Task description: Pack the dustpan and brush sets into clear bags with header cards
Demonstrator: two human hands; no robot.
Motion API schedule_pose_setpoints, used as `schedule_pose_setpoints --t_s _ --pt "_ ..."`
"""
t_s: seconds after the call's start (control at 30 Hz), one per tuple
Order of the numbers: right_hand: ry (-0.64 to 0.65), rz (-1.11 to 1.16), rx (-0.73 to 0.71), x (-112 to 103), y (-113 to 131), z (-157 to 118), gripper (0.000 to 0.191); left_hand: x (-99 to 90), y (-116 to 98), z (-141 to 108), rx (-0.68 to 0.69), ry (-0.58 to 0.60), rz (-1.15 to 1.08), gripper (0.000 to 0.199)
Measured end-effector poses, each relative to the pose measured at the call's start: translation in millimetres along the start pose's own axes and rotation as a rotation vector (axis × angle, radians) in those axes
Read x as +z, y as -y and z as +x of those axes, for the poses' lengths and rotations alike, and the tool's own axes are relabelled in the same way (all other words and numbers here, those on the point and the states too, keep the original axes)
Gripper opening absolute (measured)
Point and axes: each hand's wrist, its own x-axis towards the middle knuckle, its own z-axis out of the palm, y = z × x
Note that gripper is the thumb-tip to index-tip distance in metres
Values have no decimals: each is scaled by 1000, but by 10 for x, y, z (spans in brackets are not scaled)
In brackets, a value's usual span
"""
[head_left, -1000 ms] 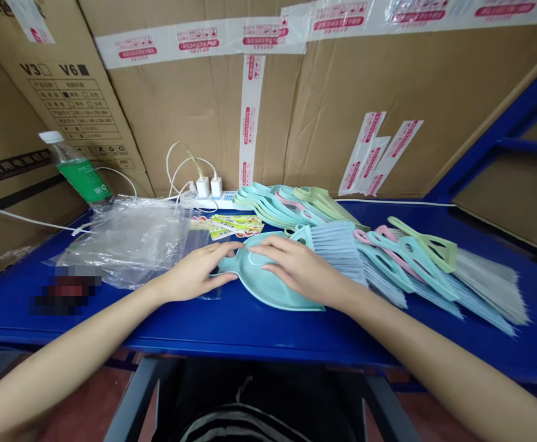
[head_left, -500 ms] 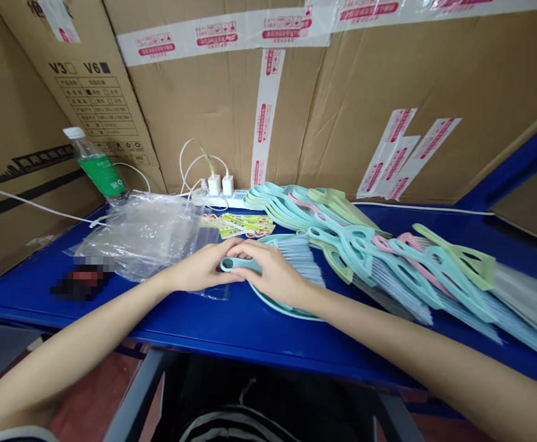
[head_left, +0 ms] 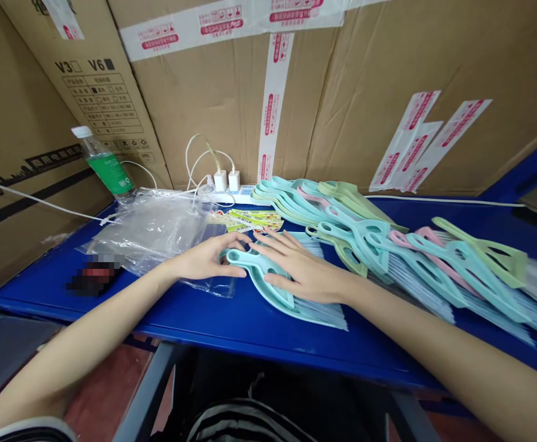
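In front of me a light-blue hand brush (head_left: 257, 263) lies in a matching dustpan (head_left: 275, 301), with their handles pointing left. My left hand (head_left: 204, 256) curls its thumb and fingers around the handle end of the dustpan, close to the brush's handle. My right hand (head_left: 308, 268) rests flat over the brush head, fingers stretched out and apart. Its palm hides part of the bristles. To the right lie several loose brushes (head_left: 471, 270) in blue, pink and green. Behind them is a pile of nested dustpans (head_left: 291, 195).
Clear plastic bags (head_left: 153, 230) lie on the blue table (head_left: 195, 319) at left, beside a blurred dark object (head_left: 94, 275). Printed labels (head_left: 254, 219) lie behind my hands. A bottle (head_left: 109, 172) and a power strip (head_left: 245, 191) with chargers stand against the cardboard (head_left: 222, 92).
My right hand has opened from its grip near the handle and moved right, onto the brush head. The brush now shows lying in the dustpan. The view has shifted slightly.
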Motion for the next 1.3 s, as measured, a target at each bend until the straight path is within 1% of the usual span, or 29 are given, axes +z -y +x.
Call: schedule_pose_setpoints --t_s 0.07,0.13,0.23,0.3,0.33,0.47,0.5,0.57,0.67,0.77,0.87,1.07,1.3 --pt "1 -4 -12 44 20 26 70 -7 0 -3 -25 4 -37 47" --pt "-7 -1 -26 74 46 52 71 -4 0 -6 -113 -18 -86 46" --pt "-16 8 -27 100 63 84 74 17 14 -1 -276 -91 -149 47" --pt "-29 17 -33 116 59 107 76 32 34 12 -324 -108 -170 42" --pt "-37 21 -37 124 55 118 76 36 45 21 -317 -105 -170 38" --pt "-63 27 -34 137 34 130 77 23 69 48 -191 -74 -159 29" --pt "-62 23 -24 129 28 121 77 13 68 49 -188 -64 -173 29" --pt "-46 9 9 100 19 88 78 -10 59 45 -230 -43 -213 31" --pt "6 -15 57 50 12 37 81 -45 46 35 -290 39 -266 32" --pt "21 -27 54 34 14 15 77 -63 46 35 -276 115 -302 40" --pt "1 -47 44 51 15 15 74 -62 57 41 -251 117 -325 42" --pt "-59 -85 2 91 1 14 59 -47 61 36 -284 90 -356 39" --pt "-37 -83 26 98 16 14 60 -45 62 37 -302 77 -358 35"
